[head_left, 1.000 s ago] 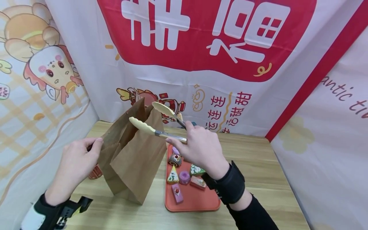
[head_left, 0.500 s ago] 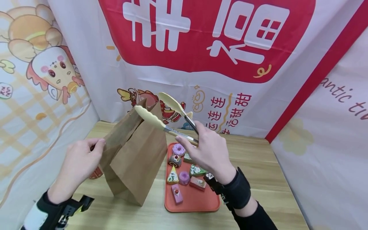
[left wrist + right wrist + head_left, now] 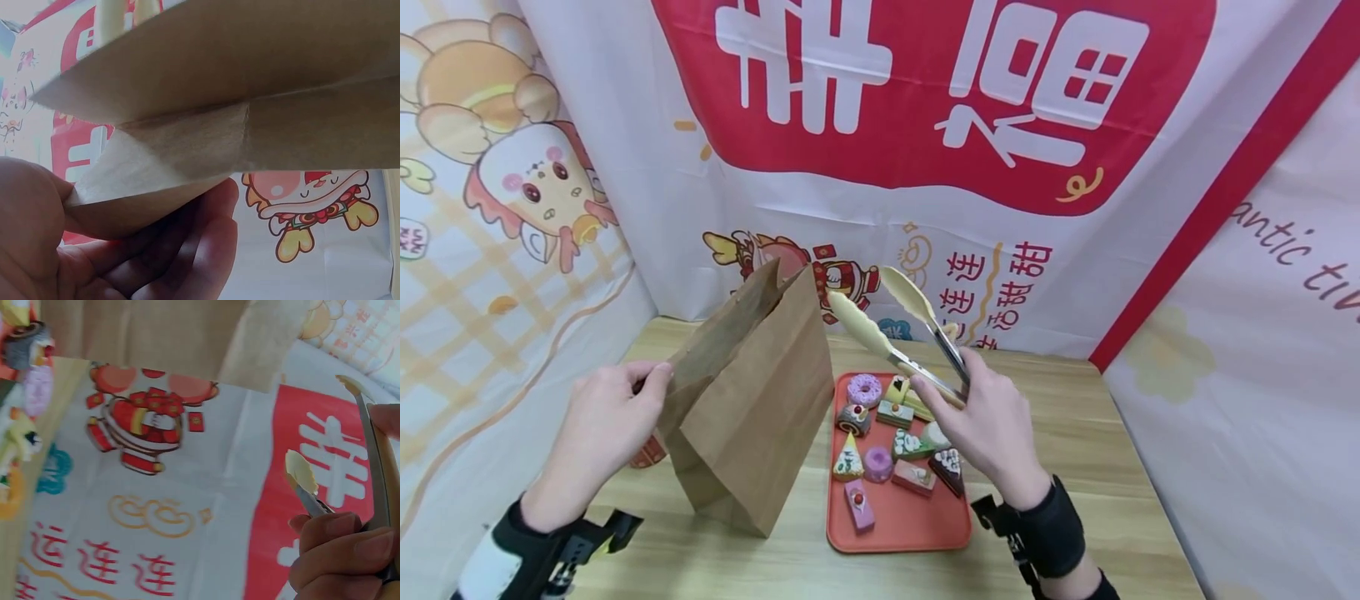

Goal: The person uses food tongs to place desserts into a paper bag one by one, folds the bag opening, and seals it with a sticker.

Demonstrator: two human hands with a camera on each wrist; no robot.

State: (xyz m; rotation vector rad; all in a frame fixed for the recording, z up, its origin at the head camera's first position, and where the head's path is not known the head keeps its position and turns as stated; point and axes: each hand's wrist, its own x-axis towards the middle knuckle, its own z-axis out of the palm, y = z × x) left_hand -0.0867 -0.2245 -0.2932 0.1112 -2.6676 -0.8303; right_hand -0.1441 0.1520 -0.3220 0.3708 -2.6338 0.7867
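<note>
A brown paper bag point(image 3: 760, 400) stands upright with its mouth open. My left hand point(image 3: 610, 421) pinches the bag's left edge between thumb and fingers; in the left wrist view the paper fold point(image 3: 169, 150) lies between them. In my right hand point(image 3: 988, 421) is a pair of tongs point(image 3: 917, 333) with cream tips, spread apart with nothing between them. The tongs point up and left, above the back of a red tray point(image 3: 917, 529). On that tray lie several small cakes, among them a purple donut point(image 3: 864, 389), a pink slice point(image 3: 860, 506) and a chocolate wedge point(image 3: 947, 469).
The wooden tabletop point(image 3: 1045, 417) extends right of the tray. A reddish object point(image 3: 647, 452) stands partly hidden behind the bag at left. Printed cloth point(image 3: 1000, 208) hangs behind and at both sides of the table.
My right hand has drawn the tongs rightward, from over the bag's mouth to above the tray, uncovering more cakes. My left hand has stayed on the bag's edge.
</note>
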